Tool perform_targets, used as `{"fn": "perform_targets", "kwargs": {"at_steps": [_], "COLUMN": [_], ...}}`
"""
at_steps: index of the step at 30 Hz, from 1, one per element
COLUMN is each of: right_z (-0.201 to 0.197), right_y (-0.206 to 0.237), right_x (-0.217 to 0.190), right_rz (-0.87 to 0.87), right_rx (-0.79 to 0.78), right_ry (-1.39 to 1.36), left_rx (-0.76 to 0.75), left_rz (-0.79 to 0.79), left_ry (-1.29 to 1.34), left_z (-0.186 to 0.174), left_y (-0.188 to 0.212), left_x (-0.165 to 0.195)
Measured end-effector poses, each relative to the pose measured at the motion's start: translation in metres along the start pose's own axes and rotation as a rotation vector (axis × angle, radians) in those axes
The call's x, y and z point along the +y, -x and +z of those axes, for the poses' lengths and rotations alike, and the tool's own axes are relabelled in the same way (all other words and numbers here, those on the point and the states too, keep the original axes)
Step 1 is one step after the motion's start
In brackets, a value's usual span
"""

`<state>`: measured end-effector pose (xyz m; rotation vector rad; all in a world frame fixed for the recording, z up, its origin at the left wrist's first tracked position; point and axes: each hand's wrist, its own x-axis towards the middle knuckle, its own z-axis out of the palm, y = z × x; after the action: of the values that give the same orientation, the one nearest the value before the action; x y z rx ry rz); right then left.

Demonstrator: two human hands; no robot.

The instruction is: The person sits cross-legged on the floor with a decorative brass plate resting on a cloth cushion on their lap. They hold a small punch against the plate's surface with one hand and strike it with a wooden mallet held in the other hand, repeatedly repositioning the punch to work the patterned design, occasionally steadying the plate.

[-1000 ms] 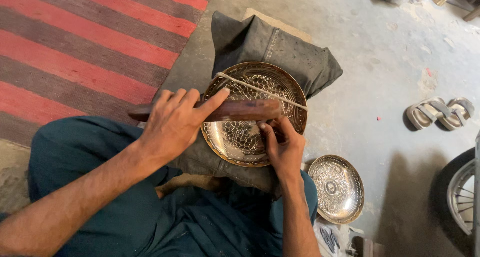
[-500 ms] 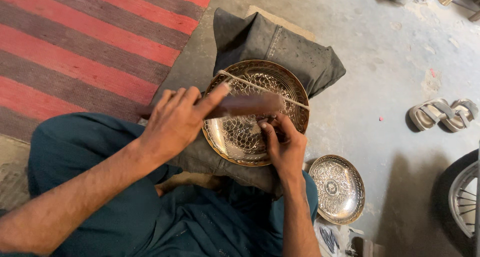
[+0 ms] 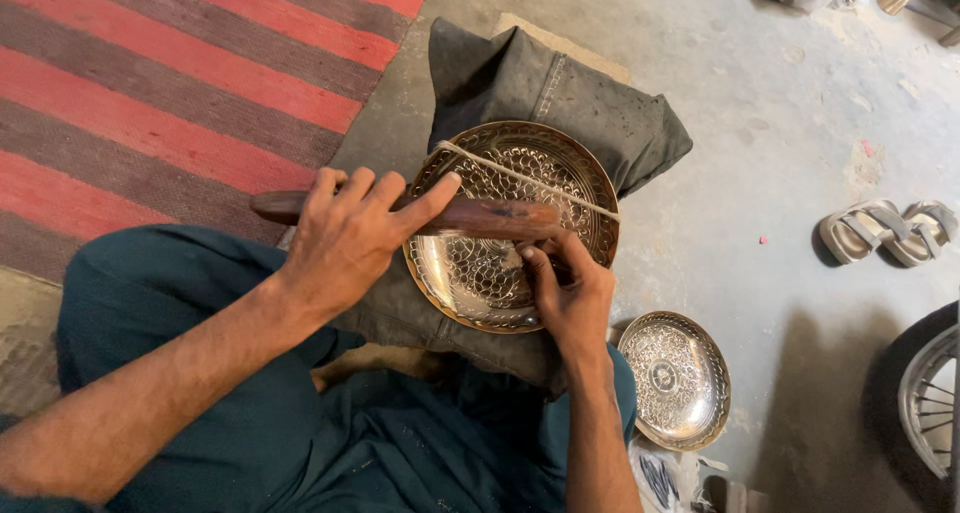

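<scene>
On my lap, head cam: big engraved brass plate [image 3: 500, 273] sits on a dark grey cushion [image 3: 560, 103], w/ a pale cord [image 3: 520, 178] stretched across its upper part. My left hand [image 3: 345, 238] wraps a dark wooden stick [image 3: 470, 216], forefinger stretched along it; stick lies flat over the plate, 9 to 3 o'clock. My right hand [image 3: 570, 293] is closed at the plate's 4 o'clock edge, fingers curled by the stick's end; can't tell what it pinches. Smaller engraved dish [image 3: 675, 378] on the concrete at 4 o'clock, apart. Sandals [image 3: 885, 231] at 3, striped red rug [image 3: 150, 93] at 10.
</scene>
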<state>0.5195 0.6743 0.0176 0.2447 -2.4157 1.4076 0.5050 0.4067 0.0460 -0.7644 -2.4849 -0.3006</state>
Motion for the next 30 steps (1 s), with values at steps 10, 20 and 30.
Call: {"fn": "perform_targets", "kwargs": {"at_steps": [10,20,30], "right_z": [-0.006,-0.011,-0.011], "right_y": [0.004,0.009,0.013], "right_x": [-0.006,-0.01,-0.018], "right_rz": [-0.009,-0.018,-0.023], "right_rx": [0.01,-0.012,-0.027], "right_ry": [0.059,0.047,0.062], "left_rx": [0.043,0.078,0.021], "left_rz": [0.009,-0.011,0.008], "left_ry": [-0.026,0.171,0.001], "left_z": [0.002,0.001,-0.006], "left_y": [0.001,0.005,0.009], "left_x": [0.004,0.004,0.004]}}
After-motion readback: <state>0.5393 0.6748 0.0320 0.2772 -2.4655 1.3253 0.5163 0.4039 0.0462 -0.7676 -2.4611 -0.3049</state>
